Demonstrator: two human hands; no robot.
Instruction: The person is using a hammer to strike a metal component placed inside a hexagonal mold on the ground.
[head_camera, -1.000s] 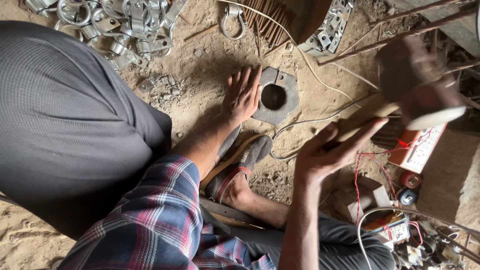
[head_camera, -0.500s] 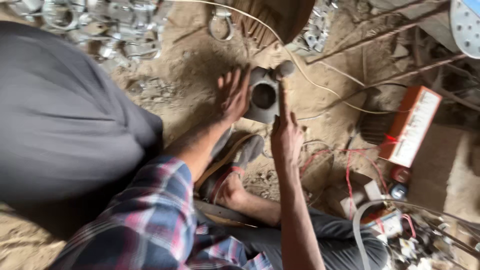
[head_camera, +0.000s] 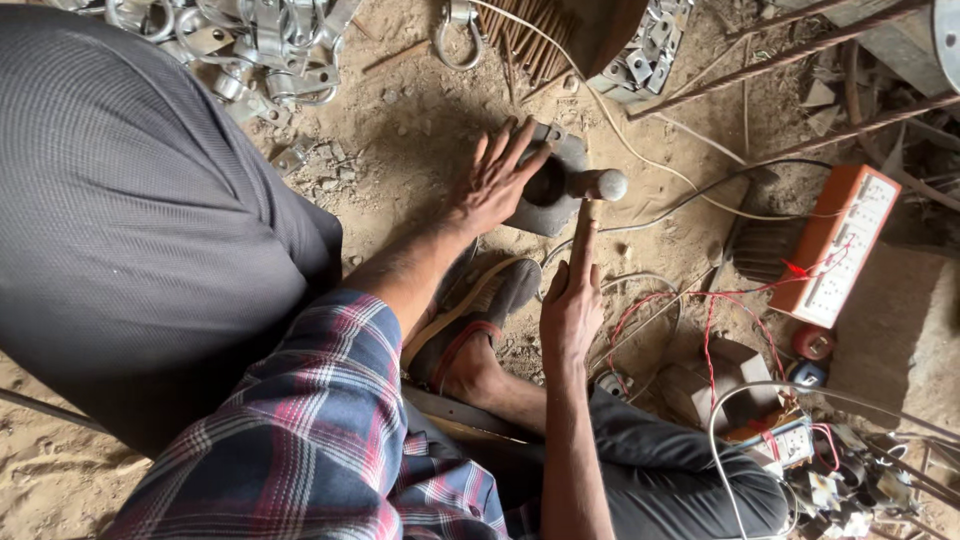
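My left hand (head_camera: 492, 183) lies flat, palm down, fingers spread and pointing up-frame, pressing on the left edge of the plate (head_camera: 545, 190). The fingers grip nothing; they only bear on the metal. The forearm runs back from the wrist, down-left, to my plaid sleeve (head_camera: 320, 440).

My right hand (head_camera: 572, 305) is closed round the handle of the hammer (head_camera: 592, 205), with the index finger stretched along the shaft. The forearm rises nearly straight up-frame from the lower edge.

The hammer's long axis runs near vertical in the frame, head away from me. The head (head_camera: 600, 184) lies crosswise at the top of the shaft, on the plate's right side, just beside its round hole.

The plate sits on the sandy ground (head_camera: 420, 110), ahead of my sandalled foot (head_camera: 475, 320). An orange box (head_camera: 835, 245) lies well to the right.
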